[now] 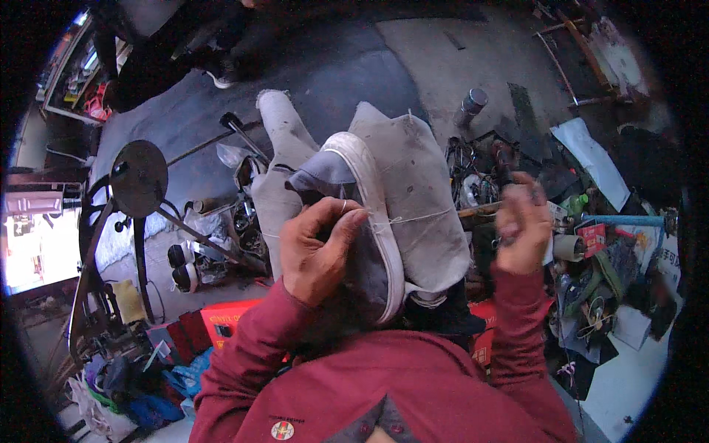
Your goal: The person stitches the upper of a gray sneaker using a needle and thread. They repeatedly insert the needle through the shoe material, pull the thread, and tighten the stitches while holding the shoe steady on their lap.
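A grey canvas shoe [377,229] with a white sole lies lengthwise on worn grey fabric padding [425,177] over my lap. My left hand [317,247] is at the shoe's left side, thumb and forefinger pinched on a white thread [399,220] that runs across the sole and the padding. My right hand [523,229] is raised to the right of the padding, fingers bent and smeared by motion; a dark, slender object is just above it, and I cannot tell whether the hand holds it.
A black metal machine [139,179] stands at left, with shoes [185,267] below. A metal cylinder [471,103] stands beyond the padding. Tangled tools, bottles and packaging crowd the right. Red boxes [221,317] lie near my lap. A person's dark-clothed leg and shoe [221,77] show at top left.
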The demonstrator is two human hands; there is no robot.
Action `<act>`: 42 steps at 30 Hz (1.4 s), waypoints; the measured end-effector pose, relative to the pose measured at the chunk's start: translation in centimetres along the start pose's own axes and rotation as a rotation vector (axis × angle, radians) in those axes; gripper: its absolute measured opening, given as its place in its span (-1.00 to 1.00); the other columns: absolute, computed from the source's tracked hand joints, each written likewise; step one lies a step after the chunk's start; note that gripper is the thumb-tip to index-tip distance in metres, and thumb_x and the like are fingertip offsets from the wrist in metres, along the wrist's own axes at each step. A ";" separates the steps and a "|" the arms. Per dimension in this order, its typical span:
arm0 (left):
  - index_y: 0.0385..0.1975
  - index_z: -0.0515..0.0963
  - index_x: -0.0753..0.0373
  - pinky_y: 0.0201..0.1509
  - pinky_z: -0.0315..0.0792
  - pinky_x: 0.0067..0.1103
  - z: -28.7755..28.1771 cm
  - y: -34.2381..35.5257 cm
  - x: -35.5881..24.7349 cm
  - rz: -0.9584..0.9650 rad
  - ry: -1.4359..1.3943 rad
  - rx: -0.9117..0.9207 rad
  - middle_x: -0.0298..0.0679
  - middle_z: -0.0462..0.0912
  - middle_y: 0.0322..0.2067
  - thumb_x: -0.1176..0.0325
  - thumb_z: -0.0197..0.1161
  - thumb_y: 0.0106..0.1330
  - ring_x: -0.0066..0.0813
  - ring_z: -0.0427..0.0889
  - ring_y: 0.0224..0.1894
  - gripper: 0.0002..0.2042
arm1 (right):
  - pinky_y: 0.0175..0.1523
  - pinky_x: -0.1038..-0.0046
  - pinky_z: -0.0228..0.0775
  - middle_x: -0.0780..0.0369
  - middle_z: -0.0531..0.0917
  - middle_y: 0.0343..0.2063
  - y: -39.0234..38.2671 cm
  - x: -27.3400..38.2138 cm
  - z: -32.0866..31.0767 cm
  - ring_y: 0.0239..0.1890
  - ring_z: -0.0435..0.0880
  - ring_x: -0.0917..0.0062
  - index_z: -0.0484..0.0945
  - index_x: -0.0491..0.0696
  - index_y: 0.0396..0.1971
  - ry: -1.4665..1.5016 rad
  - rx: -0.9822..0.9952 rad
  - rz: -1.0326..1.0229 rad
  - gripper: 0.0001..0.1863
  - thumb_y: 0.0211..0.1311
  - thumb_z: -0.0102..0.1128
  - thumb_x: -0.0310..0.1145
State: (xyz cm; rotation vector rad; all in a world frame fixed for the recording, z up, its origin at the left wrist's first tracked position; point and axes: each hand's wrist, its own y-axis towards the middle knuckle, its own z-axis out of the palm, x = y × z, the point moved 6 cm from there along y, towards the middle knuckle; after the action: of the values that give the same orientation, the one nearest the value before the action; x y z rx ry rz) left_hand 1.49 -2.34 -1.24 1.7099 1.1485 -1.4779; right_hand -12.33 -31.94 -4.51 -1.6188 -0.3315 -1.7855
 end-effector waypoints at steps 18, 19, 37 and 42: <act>-0.25 0.51 0.21 -0.47 0.05 -0.56 -15.2 5.2 1.8 0.151 -1.008 -0.333 -0.50 0.06 -0.63 0.13 0.01 0.64 -0.64 0.05 -0.56 -0.70 | -0.44 0.25 0.49 0.12 0.64 -0.60 -7.1 -2.9 11.5 -0.51 0.72 0.18 0.50 -0.07 -0.41 -0.782 0.620 -0.498 -0.61 0.12 0.58 -0.18; -0.27 0.50 0.21 -0.49 0.01 -0.60 -17.0 5.5 2.1 0.136 -1.025 -0.364 -0.51 0.05 -0.63 0.13 0.05 0.63 -0.66 0.02 -0.57 -0.71 | -0.44 0.25 0.48 0.12 0.64 -0.60 -7.2 -3.0 11.6 -0.51 0.71 0.16 0.49 -0.07 -0.42 -0.763 0.626 -0.541 -0.62 0.14 0.57 -0.20; 0.00 0.53 0.30 0.31 0.37 -0.40 -17.4 0.4 0.2 0.204 0.740 -0.391 -0.09 0.67 0.00 0.39 0.33 0.35 -0.27 0.62 0.08 -0.72 | -0.31 0.40 0.48 0.17 0.64 -0.50 -4.7 -1.5 9.0 -0.50 0.63 0.45 0.63 -0.15 -0.24 -0.779 0.603 -0.266 -0.81 0.25 0.44 -0.40; 0.03 0.41 0.28 0.28 0.41 -0.44 -7.2 -1.8 -0.6 -0.081 -0.094 0.020 -0.14 0.64 0.02 0.53 0.27 0.33 -0.41 0.61 0.09 -0.69 | -0.09 0.25 0.50 0.03 0.62 -0.24 -4.8 1.9 8.0 -0.25 0.65 0.15 0.58 -0.11 0.14 -0.844 0.423 -0.614 -0.61 0.31 0.22 -0.52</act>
State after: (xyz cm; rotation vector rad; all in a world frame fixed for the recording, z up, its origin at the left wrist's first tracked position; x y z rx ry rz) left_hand 3.17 4.56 0.99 1.6057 1.1689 -1.6058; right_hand -9.22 -24.14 0.01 -1.9819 -1.6125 -1.1604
